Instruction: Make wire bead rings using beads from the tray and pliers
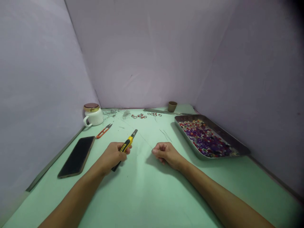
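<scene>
My left hand (113,155) is closed round a yellow and black utility knife (127,144), whose blade end points up and away toward the back of the green table (142,190). My right hand (166,153) rests on the table a little to the right, fingers curled into a loose fist. A thin thread or wire (146,141) runs on the table between the knife tip and that fist; whether the fist pinches it I cannot make out.
A black phone (77,156) lies at the left, red thread snips (104,131) and a white lidded mug (93,114) behind it. A metal tray (237,147) of coloured beads sits at the right. Beaded rings (139,116), wire bits and a small brown cup (172,106) line the back wall.
</scene>
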`<state>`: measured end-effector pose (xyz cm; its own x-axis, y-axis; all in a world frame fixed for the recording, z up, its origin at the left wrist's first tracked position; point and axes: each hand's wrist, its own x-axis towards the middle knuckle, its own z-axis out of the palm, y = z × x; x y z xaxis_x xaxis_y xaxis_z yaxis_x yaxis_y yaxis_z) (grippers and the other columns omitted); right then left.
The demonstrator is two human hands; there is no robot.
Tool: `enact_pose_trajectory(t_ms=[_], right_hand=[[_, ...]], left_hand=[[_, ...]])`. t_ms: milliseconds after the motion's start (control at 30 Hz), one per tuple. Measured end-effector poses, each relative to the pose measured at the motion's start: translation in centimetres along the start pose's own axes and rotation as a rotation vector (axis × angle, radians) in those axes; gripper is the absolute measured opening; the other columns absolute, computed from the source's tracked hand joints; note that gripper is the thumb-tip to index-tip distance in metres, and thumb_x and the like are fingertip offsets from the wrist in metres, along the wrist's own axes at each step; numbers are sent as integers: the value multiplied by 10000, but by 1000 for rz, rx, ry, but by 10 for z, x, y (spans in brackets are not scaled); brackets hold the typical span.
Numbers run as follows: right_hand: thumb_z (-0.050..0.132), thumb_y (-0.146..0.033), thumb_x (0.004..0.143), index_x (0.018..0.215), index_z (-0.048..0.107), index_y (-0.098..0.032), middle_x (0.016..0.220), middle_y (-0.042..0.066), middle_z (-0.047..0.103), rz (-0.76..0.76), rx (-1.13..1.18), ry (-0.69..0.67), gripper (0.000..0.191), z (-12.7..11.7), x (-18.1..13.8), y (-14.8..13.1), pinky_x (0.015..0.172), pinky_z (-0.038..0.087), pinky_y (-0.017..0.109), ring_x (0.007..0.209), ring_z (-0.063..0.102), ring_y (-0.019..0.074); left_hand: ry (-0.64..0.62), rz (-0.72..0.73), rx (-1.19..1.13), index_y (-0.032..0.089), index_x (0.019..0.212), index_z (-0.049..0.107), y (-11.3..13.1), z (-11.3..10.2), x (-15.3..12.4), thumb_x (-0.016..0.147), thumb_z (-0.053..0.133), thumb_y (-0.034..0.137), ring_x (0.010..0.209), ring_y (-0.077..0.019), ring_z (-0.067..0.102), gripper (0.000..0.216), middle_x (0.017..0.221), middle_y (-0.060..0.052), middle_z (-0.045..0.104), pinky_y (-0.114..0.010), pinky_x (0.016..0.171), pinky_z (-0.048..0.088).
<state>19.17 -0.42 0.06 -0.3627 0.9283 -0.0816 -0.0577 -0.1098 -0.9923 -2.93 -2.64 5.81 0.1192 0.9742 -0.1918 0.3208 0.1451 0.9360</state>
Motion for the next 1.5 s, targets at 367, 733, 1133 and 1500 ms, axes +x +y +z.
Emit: enact_pose_trajectory(t_ms=[367,733,1133,1500], right_hand=[[455,-500,780,733,610,-105,621,49,598,133,279,-33,427,-8,3,-4,423,465,230,489,551,108],[589,-368,732,729,597,-123,646,34,595,103,168,-83,245,-7,1,-4,466,481,224,527,556,96],[647,-345,637,618,531,-140,491,-36,529,98,-26,-82,236,-4,-1,-7,358,380,172,387,461,55],[644,-350,636,593,523,-139,460,-34,520,68,-71,-179,246,-3,-7,-14,381,350,181,377,447,58]], left_hand=[[-87,-43,-67,130,590,564,1,-12,-1,467,484,55,792,-188,519,165,983,-80,567,-274,600,388],[-13,-51,-95,126,634,558,1,-17,3,510,511,74,683,-130,510,142,989,-72,566,-272,606,393],[-1,-33,-46,136,625,552,1,-16,1,496,513,81,705,-140,518,146,1013,-57,566,-279,623,399],[-26,-41,1,135,622,534,0,-13,2,481,483,75,644,-117,478,161,1009,-56,549,-256,549,352]])
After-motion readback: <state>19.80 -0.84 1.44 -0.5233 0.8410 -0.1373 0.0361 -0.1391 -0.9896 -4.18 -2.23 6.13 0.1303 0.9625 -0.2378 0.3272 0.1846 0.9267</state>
